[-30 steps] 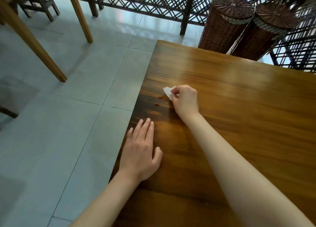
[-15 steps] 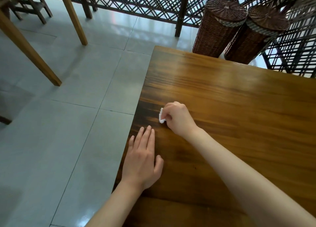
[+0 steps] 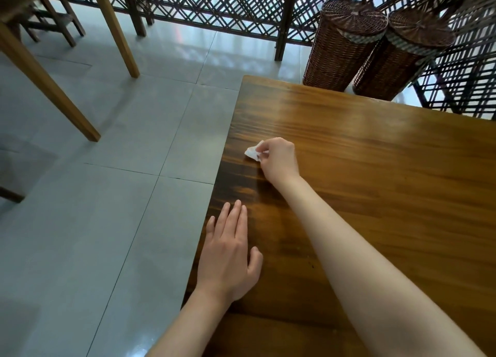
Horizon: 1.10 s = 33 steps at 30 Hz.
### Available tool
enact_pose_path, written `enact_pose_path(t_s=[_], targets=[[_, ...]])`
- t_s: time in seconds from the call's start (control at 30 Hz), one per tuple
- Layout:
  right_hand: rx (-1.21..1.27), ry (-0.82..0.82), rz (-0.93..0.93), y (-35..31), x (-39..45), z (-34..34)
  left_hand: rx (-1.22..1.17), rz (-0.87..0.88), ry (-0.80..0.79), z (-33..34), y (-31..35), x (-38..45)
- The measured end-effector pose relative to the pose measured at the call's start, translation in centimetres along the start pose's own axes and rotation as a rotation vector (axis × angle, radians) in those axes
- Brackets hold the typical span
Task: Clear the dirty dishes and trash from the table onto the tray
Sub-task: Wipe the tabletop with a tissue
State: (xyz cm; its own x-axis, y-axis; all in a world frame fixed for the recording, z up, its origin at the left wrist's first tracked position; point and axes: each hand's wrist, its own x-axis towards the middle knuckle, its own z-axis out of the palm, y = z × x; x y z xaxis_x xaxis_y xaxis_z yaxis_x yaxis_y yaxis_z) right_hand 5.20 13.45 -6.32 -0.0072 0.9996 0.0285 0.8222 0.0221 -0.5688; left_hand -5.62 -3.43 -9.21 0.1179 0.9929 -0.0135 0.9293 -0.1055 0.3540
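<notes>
A small crumpled white tissue (image 3: pixel 251 152) is pinched in the fingers of my right hand (image 3: pixel 279 160), pressed on the brown wooden table (image 3: pixel 375 184) near its left edge. Most of the tissue is hidden under the fingers. My left hand (image 3: pixel 228 254) lies flat, palm down with fingers apart, on the table's left edge nearer to me, holding nothing. No tray or dishes are in view.
Two tall brown wicker baskets (image 3: pixel 343 42) (image 3: pixel 402 55) with lids stand on the floor beyond the table's far edge. A dark lattice screen (image 3: pixel 214 7) runs along the back. Legs of another wooden table (image 3: pixel 48 88) stand on the grey tiled floor at left.
My right hand slid the tissue toward me over the table, then back away to about where it began. The left hand stayed flat in place.
</notes>
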Motion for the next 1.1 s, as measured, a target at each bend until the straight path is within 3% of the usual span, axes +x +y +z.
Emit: enact_pose_path(t_s=[0.23,0.4,0.7,0.87,1.0,1.1], targets=[[-0.102,-0.173,-0.255,0.6,-2.7,-0.8,0.008,-0.009,-0.005,0.1,0.0,-0.1],[0.035,-0.064,-0.168,-0.4,-1.5,-0.8,0.009,-0.005,0.012,0.1,-0.1,-0.1],[-0.038,-0.199,-0.358,0.2,-3.2,-0.3,-0.027,-0.004,0.003,0.1,-0.2,0.0],[-0.043,-0.241,-0.314,1.2,-4.3,-2.3,-0.029,-0.01,-0.011,0.1,0.0,0.0],[0.004,-0.163,-0.228,0.8,-3.3,-2.4,-0.019,-0.008,-0.006,0.1,-0.1,0.1],[-0.053,-0.172,-0.266,1.1,-4.4,-1.8,-0.026,-0.006,-0.01,0.1,-0.1,0.1]])
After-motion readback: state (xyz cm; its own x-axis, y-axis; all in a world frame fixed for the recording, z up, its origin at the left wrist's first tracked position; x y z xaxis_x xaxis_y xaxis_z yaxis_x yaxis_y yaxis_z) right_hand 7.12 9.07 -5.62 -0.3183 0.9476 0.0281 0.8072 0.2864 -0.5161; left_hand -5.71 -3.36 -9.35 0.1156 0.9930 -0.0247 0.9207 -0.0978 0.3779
